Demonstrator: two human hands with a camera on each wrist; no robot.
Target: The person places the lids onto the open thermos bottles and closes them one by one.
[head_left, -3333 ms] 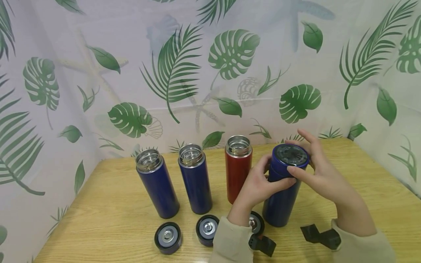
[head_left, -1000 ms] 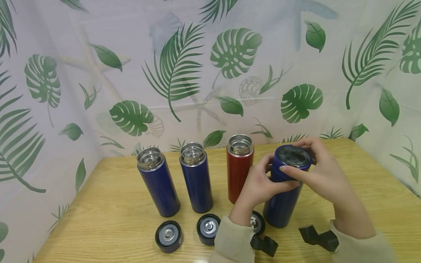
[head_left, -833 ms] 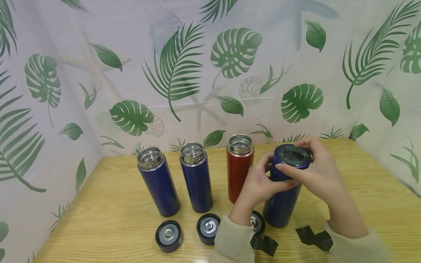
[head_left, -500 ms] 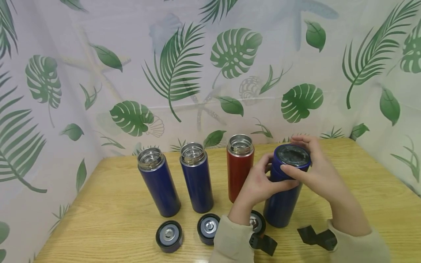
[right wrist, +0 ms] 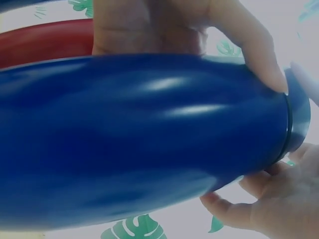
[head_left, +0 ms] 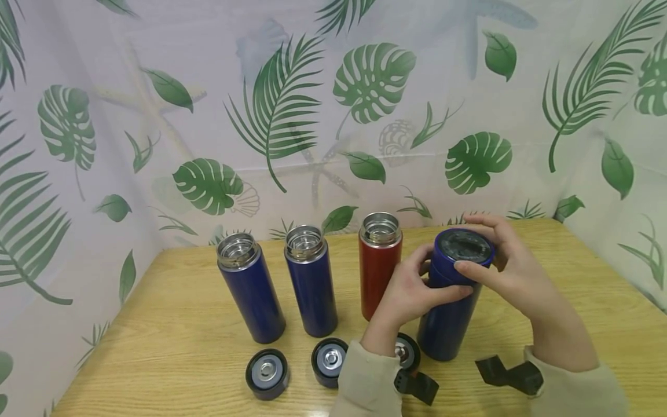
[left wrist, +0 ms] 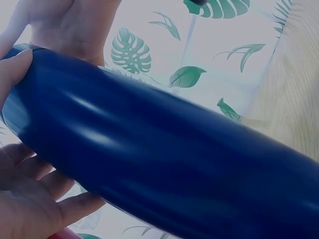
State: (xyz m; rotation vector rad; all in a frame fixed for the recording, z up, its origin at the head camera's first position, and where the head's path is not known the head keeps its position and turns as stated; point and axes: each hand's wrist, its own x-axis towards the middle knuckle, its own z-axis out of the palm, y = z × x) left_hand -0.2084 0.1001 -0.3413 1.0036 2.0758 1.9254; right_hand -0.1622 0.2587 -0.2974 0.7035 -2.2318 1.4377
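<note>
A blue thermos bottle [head_left: 445,333] stands nearly upright on the table at the right of the head view. Its blue lid [head_left: 464,246], with a dark glossy top, sits on the mouth. My left hand [head_left: 409,289] grips the upper body just below the lid, thumb across the front. Around the lid my right hand [head_left: 516,275] has its thumb on the near rim; one finger sticks out behind and the others are partly hidden. The right wrist view shows the narrow seam between the bottle body [right wrist: 149,134] and lid [right wrist: 300,112].
To the left stand a lidless red thermos [head_left: 377,278] and two lidless blue ones, one nearer [head_left: 315,295] and one farther left [head_left: 255,301]. In front lie upturned lids: a left one [head_left: 267,373], a middle one [head_left: 328,362], and one [head_left: 409,350] partly behind my left sleeve.
My right hand has turned back and forth around the lid; since half a second ago its thumb has slid right along the rim. My left hand and the bottles stay in place.
</note>
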